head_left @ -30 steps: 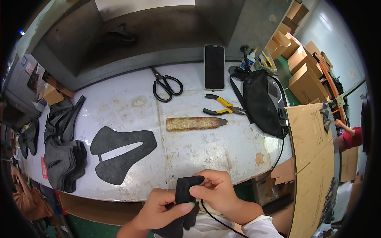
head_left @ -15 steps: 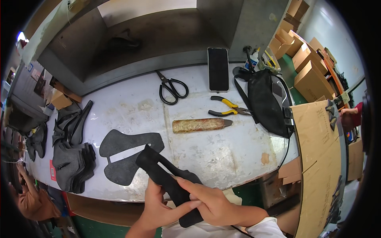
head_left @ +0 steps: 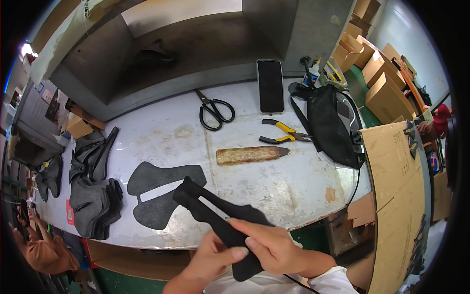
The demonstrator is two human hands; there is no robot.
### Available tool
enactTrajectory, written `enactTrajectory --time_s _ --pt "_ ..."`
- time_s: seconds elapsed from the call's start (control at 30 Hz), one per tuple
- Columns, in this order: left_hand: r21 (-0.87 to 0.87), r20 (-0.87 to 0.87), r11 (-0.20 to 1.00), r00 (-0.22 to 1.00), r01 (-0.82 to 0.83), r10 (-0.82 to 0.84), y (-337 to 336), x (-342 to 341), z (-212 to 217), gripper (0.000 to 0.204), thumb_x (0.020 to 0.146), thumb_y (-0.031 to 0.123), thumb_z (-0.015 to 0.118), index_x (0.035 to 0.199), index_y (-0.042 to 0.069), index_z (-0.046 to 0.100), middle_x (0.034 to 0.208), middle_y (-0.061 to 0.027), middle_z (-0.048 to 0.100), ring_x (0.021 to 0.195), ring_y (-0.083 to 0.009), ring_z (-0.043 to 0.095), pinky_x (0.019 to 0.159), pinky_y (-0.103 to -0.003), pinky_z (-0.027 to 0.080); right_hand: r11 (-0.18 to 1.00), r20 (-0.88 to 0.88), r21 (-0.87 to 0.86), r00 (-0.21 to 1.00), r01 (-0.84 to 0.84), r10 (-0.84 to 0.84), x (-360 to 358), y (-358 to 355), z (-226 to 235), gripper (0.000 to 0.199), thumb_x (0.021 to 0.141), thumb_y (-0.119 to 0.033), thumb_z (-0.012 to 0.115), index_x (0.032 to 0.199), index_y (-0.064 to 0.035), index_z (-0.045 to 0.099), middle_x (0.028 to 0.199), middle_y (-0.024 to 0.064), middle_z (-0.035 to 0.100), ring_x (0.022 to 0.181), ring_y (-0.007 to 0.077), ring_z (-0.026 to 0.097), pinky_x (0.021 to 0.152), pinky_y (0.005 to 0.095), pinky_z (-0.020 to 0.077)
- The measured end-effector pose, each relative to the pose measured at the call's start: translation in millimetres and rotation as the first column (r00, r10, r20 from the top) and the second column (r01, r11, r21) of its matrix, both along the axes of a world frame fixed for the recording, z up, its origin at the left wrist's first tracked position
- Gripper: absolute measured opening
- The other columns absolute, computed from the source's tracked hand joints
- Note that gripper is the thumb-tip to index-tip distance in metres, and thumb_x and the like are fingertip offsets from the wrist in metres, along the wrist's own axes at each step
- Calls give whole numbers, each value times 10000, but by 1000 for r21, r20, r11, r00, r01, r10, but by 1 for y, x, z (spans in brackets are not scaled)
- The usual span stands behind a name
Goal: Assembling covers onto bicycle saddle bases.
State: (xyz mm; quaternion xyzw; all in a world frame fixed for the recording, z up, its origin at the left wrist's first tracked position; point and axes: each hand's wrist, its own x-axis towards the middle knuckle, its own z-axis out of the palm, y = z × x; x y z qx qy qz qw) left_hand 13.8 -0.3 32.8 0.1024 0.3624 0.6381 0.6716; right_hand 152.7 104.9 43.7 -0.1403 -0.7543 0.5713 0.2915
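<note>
A folded black shoe-upper piece [head_left: 210, 213] with a long slit is held over the table's front edge, its narrow end pointing away and to the left. My left hand [head_left: 210, 257] grips its near left side, thumb pressed on top. My right hand [head_left: 274, 247] pinches it along the right side, thumb and forefinger by the slit. The fingers underneath are hidden. Just beyond lies a flat grey cut-out piece [head_left: 159, 213] with a slot in its middle, partly covered by the held piece. Further left is a stack of similar dark pieces [head_left: 95, 208].
A tape-wrapped blade tool [head_left: 247, 156], yellow-black pliers [head_left: 286, 133], black-handled scissors [head_left: 215, 115] and a phone [head_left: 270, 88] lie on the white table [head_left: 274, 196]. A black bag [head_left: 330, 127] sits right; a grey metal cabinet [head_left: 205, 54] borders the back. Cardboard [head_left: 391, 196] stands beside the table's right end.
Both hands have moved slightly right with the black piece. Its two sides now spread wider apart, and the slit shows more open. The whole view has shifted a little.
</note>
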Motion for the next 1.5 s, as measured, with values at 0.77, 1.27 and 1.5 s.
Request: enactTrajectory --time_s 0.77,1.27,1.5 --pt "235 -845 967 470 -98 253 -37 -2 -56 432 849 234 710 1174 -14 570 967 -97 655 750 -174 642 698 -299 553 427 -291 -881 945 -203 -151 -10 1 -21 718 836 46 696 1407 -36 268 1007 113 615 939 152 592 784 293 501" --pt "-124 -322 953 897 277 -302 -24 -41 -3 189 822 28 691 994 -50 675 1003 -109 650 960 -157 597 847 -271 435 907 188 -397 955 -141 231 10 24 -18 218 978 -202 579 877 -25 504 679 42 574 596 91 513 552 271 413" --pt "-30 -699 821 575 570 -425 -26 -63 -22 236 777 47 756 987 -41 695 832 -65 642 851 -132 602 761 -259 445 615 -41 -682 861 -396 508 10 22 -33 337 1035 -304 452 804 -61 493 634 -22 475 533 66 400 493 243 318"
